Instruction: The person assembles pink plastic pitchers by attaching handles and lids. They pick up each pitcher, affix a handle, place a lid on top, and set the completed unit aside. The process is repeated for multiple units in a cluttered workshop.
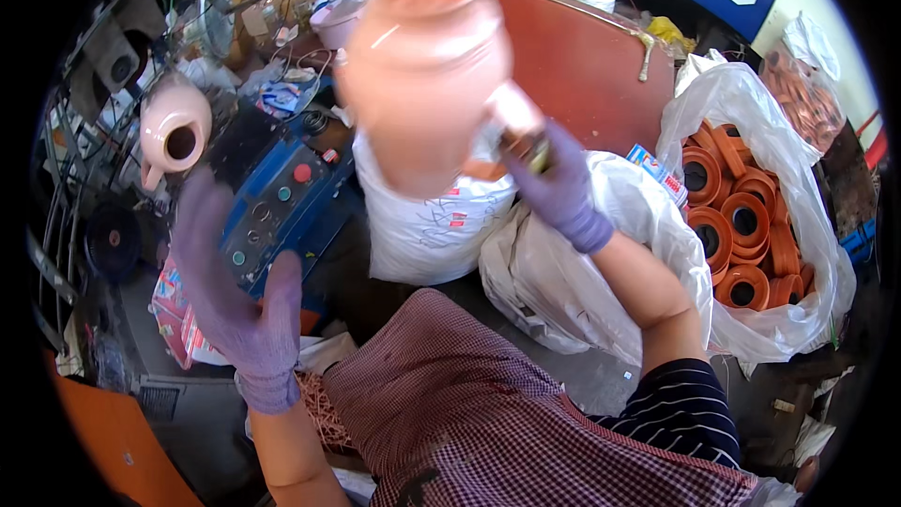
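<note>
Pink jug: in the head view, the pink jug [418,84] is blurred, held up in the air at the upper middle, above a white sack [404,239].
Right grip: the gloved right grip [563,190] pinches the jug at its spout-like stub; a small dark and yellowish thing shows by the fingers, too blurred to name.
Left grip: the gloved left grip [235,305] is spread, thumb apart from fingers, touching nothing that I can see, in front of a blue control box [314,216].
Second jug: another pink jug [160,117] lies tilted at far left, its dark mouth showing.
Sack writing: dark handwriting and small red printed patches.
Printed packet: a blue, white and red packet [657,174] bears bold lettering, beside the clear bag [718,99].
Bag contents: orange rings [786,249], heaped.
Buttons: a red button [302,174] and green ones on the box.
</note>
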The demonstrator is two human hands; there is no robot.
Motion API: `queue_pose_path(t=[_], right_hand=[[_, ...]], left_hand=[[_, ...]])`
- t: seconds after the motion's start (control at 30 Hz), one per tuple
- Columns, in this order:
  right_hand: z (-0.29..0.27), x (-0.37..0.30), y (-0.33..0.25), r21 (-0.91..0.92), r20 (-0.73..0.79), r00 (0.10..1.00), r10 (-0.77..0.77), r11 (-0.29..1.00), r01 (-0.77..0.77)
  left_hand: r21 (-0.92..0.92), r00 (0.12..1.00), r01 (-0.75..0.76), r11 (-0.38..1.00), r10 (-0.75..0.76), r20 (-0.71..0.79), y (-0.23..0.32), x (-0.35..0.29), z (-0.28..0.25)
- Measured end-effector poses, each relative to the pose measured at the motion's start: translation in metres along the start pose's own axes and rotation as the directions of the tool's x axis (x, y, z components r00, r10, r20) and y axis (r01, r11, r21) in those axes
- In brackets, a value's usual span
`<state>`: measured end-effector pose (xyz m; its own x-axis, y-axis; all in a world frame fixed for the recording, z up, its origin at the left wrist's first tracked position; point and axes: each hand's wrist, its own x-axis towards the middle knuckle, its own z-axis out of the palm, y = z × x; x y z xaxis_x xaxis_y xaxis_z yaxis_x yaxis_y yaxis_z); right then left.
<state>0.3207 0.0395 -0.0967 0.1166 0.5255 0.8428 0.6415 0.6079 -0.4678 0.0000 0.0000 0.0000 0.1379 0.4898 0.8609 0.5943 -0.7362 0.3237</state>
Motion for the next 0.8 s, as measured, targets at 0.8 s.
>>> queue_pose_path(t=[0.8], right_hand=[[-0.131,0.115,0.372,-0.816,0.149,0.799,0.582,0.529,-0.233]], left_hand=[[0.129,-0.403,0.876,-0.464,-0.854,-0.329,0.015,-0.66,-0.193]])
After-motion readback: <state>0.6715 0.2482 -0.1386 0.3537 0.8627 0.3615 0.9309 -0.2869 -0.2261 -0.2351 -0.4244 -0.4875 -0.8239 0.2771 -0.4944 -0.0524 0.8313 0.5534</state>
